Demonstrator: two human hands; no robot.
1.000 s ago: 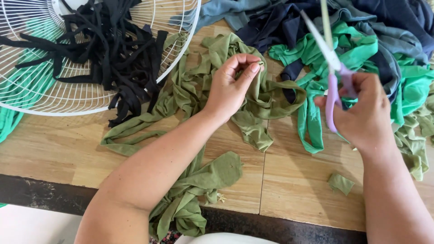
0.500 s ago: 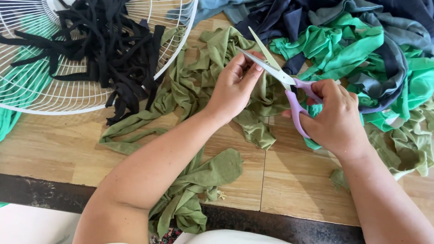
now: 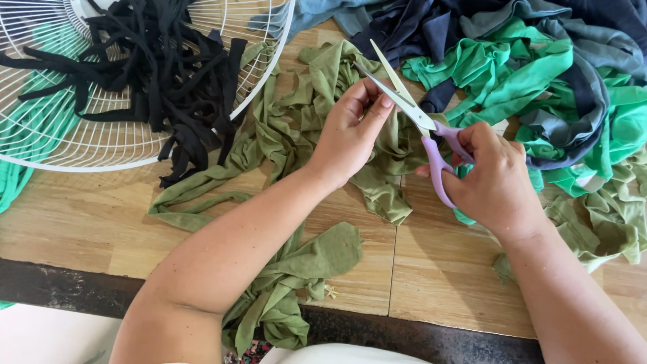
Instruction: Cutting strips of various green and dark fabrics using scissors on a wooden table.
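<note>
My left hand (image 3: pixel 350 131) pinches a piece of olive green cloth (image 3: pixel 317 128) that lies in folds and strips across the wooden floor. My right hand (image 3: pixel 495 178) grips purple-handled scissors (image 3: pixel 421 121). Their blades are apart and point up and left, right at my left fingertips and the cloth edge held there. More olive green strips trail down toward me (image 3: pixel 290 283).
A white wire fan guard (image 3: pixel 222 101) at the upper left holds a heap of black cloth strips (image 3: pixel 155 67). A pile of bright green, grey and dark blue fabric (image 3: pixel 539 74) lies at the upper right. A dark floor band (image 3: pixel 67 290) runs along the near edge.
My right hand has brought the scissors down from upright to my left fingertips, blades now apart at the cloth. My left hand keeps its pinch on the olive cloth.
</note>
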